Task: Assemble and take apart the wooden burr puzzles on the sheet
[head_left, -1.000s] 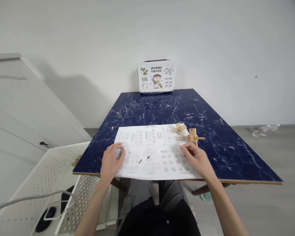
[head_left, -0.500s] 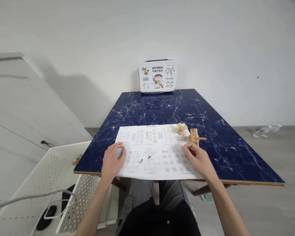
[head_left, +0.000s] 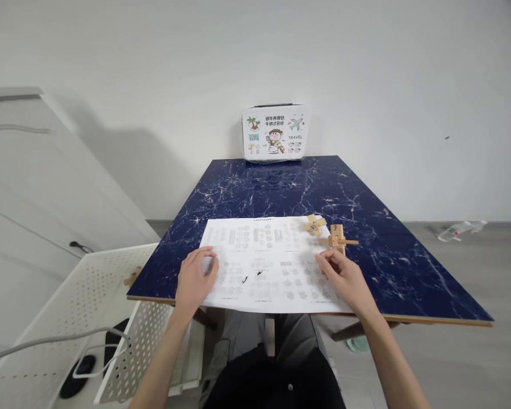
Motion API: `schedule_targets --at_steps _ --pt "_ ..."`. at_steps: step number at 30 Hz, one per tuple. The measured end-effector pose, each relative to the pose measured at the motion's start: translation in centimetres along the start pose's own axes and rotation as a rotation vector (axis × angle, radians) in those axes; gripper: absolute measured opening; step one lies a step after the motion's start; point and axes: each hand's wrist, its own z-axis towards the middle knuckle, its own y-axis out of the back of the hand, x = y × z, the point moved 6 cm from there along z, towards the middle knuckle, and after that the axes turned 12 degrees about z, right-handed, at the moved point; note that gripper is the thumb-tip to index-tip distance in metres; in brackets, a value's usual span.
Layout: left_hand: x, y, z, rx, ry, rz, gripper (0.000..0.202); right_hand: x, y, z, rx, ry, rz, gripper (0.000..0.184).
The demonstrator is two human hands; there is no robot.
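Observation:
A white printed instruction sheet (head_left: 238, 236) lies flat on the dark blue marbled table (head_left: 268, 187), with rows of small grey diagrams and two black marks. My left hand (head_left: 197, 275) rests on its left edge, fingers loosely bent and a gap between thumb and forefinger. On the sheet's right side lies my right hand (head_left: 344, 278), loosely curled and gripping nothing that I can see. Just beyond it sits an assembly of notched wooden puzzle pieces (head_left: 337, 234) with a stick pointing right. Another cross-shaped wooden piece (head_left: 315, 225) lies on the sheet's top right corner.
A white cartoon-printed case (head_left: 275, 133) stands at the table's far edge against the wall. To the left below is a white perforated basket (head_left: 123, 352) with a cable (head_left: 59, 338) across it. A clear plastic bottle (head_left: 462, 230) lies on the floor to the right.
The view has shifted very slightly. Both hands, the sheet and the wooden pieces stay where they were.

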Motion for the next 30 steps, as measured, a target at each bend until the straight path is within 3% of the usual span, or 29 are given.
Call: schedule_targets --at_steps 7,14,17,22,30 --pt "0.0 0.0 -0.2 0.008 0.007 -0.002 0.009 -0.1 -0.4 0.2 0.026 -0.024 0.004 0.045" --pt "-0.2 0.1 -0.3 0.018 0.014 -0.010 0.010 2.8 -6.0 0.9 0.215 -0.015 0.234 0.037" --pt "-0.2 0.2 -0.3 0.033 0.013 -0.006 0.010 2.8 -7.2 2.6 0.087 -0.034 0.440 0.043" --pt "0.0 0.1 -0.4 0.027 0.010 -0.007 0.010 0.9 -7.0 5.4 -0.069 -0.015 0.397 0.066" --pt "-0.2 0.3 -0.5 0.013 0.014 -0.018 0.011 -1.9 -5.5 6.8 -0.212 -0.031 0.492 0.064"
